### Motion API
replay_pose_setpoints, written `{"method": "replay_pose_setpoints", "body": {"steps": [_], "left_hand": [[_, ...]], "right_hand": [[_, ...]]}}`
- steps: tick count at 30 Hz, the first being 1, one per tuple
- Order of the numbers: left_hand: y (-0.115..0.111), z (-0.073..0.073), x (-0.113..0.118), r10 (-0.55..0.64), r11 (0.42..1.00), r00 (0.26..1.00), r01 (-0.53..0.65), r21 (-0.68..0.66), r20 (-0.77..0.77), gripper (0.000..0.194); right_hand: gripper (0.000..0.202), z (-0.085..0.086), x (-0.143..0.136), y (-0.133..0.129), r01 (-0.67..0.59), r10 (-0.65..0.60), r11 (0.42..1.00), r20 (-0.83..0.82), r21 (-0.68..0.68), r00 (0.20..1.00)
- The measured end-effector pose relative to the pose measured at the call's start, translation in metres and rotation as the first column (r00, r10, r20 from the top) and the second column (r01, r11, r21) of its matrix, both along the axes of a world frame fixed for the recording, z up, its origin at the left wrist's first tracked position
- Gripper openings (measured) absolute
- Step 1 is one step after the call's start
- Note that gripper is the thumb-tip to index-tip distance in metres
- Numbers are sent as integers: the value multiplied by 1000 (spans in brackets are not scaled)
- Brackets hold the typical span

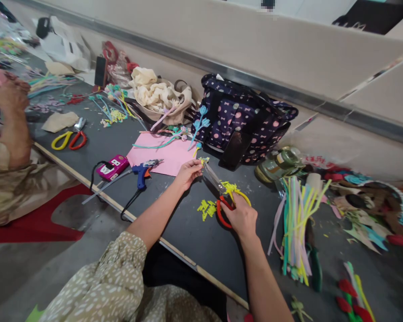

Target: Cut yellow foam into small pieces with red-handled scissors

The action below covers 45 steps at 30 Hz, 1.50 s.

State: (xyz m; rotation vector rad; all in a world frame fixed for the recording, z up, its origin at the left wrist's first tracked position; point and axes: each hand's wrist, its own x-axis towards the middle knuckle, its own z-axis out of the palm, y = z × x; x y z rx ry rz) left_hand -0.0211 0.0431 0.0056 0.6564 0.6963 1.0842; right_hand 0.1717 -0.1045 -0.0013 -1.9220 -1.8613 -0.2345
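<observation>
My right hand (243,214) grips scissors (224,194) with one red and one yellow handle, their blades pointing up and left. At the blade tips, my left hand (189,173) pinches a small pale yellow-green piece (204,160); its exact shape is too small to tell. Beneath and beside the scissors lie short yellow cut pieces (207,209) on the dark table. Just behind my left hand is a pink sheet (169,155) with pastel stems on it, and a blue flower stem (199,125) stands out over its right side.
A blue glue gun (141,175) and magenta power strip (113,167) lie left. Behind stand a dark patterned bag (245,116) and a glass jar (278,163). Pastel stems (297,228) lie right. Another person's hands (10,91) and spare scissors (70,136) are far left.
</observation>
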Motion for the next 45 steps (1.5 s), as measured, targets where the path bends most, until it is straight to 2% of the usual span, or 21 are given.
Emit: {"method": "replay_pose_setpoints", "body": {"steps": [11,21,28,33,45], "left_hand": [[1,0,1,10,1000,998,-10,2,-54,28],[2,-4,1,39,999,999,-39,-25,-21,30],[1,-2,0,37,999,999,-37,-36,0,24],[0,1,1,12,1000,1000,-12,-25,4,22],[1,-2,-1,-21,999,1000,21,-27,8,29]], "right_hand": [[48,-5,2,1,20,-19,1000,35,-16,999],[47,-2,1,0,35,-35,999,34,3,999],[48,-3,0,0,7,-7,1000,25,-2,1000],[47,-1,0,0,16,-15,999,30,-34,999],[47,-3,-1,0,7,-7,1000,0,-14,1000]]}}
